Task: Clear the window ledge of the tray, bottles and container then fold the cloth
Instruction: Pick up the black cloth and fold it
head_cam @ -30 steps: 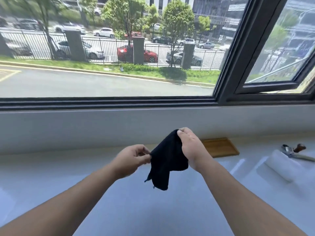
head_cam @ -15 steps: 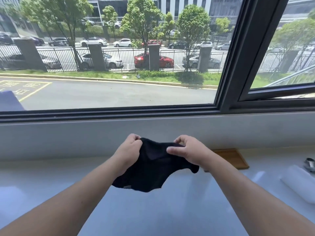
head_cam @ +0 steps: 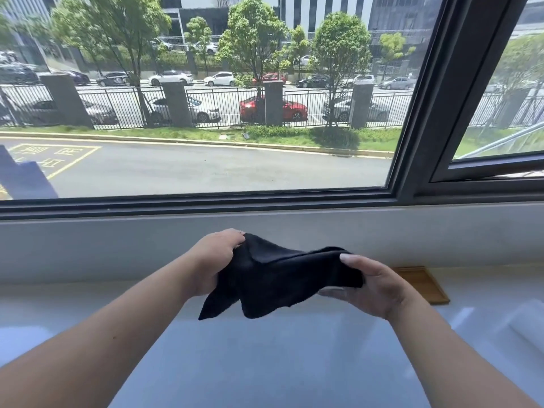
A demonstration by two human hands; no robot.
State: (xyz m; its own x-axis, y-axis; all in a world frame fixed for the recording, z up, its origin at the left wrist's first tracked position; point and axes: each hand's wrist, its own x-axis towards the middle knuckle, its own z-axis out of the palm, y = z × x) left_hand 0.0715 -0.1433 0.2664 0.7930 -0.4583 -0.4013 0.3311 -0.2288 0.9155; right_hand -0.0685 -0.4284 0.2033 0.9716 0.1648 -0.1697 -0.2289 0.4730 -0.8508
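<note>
The black cloth [head_cam: 282, 278] hangs in the air between the person's two hands, above the white window ledge [head_cam: 265, 363] and clear of it. The left hand [head_cam: 213, 260] is closed around the cloth's left end, with the fingers curled over the upper edge and the fabric bunched in the fist. The right hand [head_cam: 372, 285] pinches the right end, thumb on top and fingers beneath, so the cloth is stretched sideways from one hand to the other. A fold runs along its upper side, and two loose corners droop from the lower edge, nearer the left hand. Behind the right hand, partly hidden by it, a flat wooden tray [head_cam: 424, 282] lies on the ledge close to the wall under the window frame [head_cam: 206, 203]. At the far right edge a pale, blurred object rests on the ledge; what it is cannot be told.
</note>
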